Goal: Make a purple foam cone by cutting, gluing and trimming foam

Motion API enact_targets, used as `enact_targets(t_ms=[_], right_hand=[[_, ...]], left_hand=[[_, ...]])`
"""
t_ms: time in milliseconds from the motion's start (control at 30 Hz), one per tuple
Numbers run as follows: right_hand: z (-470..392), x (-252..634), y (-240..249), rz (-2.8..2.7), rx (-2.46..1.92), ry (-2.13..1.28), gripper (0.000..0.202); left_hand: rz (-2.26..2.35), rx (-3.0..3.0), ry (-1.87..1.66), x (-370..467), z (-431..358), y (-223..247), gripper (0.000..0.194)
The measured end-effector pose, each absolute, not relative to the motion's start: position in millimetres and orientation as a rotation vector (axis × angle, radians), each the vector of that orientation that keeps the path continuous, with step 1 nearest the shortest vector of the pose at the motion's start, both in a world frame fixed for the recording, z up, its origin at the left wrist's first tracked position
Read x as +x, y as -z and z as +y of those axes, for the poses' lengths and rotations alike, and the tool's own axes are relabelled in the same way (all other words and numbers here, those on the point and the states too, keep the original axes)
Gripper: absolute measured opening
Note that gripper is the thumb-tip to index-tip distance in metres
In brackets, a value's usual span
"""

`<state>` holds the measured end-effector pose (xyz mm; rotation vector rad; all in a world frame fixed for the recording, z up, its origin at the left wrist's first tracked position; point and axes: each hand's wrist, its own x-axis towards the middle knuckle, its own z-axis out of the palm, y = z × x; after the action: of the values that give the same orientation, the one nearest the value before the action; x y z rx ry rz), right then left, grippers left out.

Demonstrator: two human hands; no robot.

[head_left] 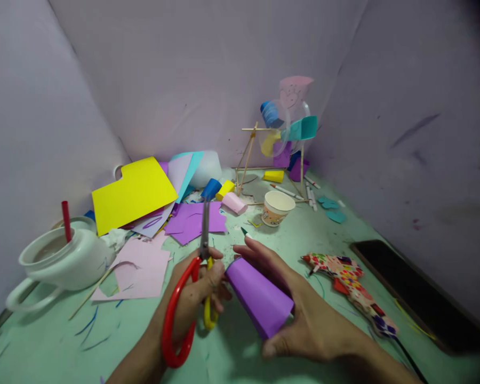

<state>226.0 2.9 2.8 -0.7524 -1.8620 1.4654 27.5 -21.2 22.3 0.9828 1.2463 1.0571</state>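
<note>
My left hand (198,288) is closed around scissors (180,309) with one red and one yellow handle; their blades point up and away from me. My right hand (300,298) grips a purple paper cup shape (260,296), tilted, its fingers along the far side and thumb at the near end. A dark green marker tip (245,232) shows just beyond the right fingertips; whether the hand holds that marker is hidden. Purple paper with cut edges (196,221) lies behind the scissors. Cut pink paper (140,266) lies left of my left hand.
At left stands a white teapot (76,261) with a red straw. A yellow sheet (134,194) covers other papers. Behind are a paper cup (278,208) and a stick frame (248,154) carrying a wheel of coloured cups. A patterned glue gun (348,282) and phone (416,293) lie right.
</note>
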Motion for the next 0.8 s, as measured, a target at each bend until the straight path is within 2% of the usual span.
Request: enact_targets(t_ms=[200, 400, 533, 733, 800], right_hand=[[1, 217, 5, -1.65, -0.718, -1.605, 0.121], [4, 213, -1, -1.477, -0.589, -1.702, 0.099], [4, 214, -6, -1.428, -0.6, -1.737, 0.089], [13, 225, -6, -1.389, -0.758, -1.604, 0.095], [16, 228, -5, -1.326, -0.756, -1.59, 0.095]], left_hand=[[1.018, 0.572, -1.13, 40, -19, -16, 0.043], [0.902, 0.448, -1.219, 49, -17, -13, 0.046], [1.004, 0.71, -1.159, 51, -20, -8, 0.037], [1.599, 1.479, -0.958, 28, -21, -16, 0.033], [1.657, 1.757, -0.849, 21, -20, -17, 0.034]])
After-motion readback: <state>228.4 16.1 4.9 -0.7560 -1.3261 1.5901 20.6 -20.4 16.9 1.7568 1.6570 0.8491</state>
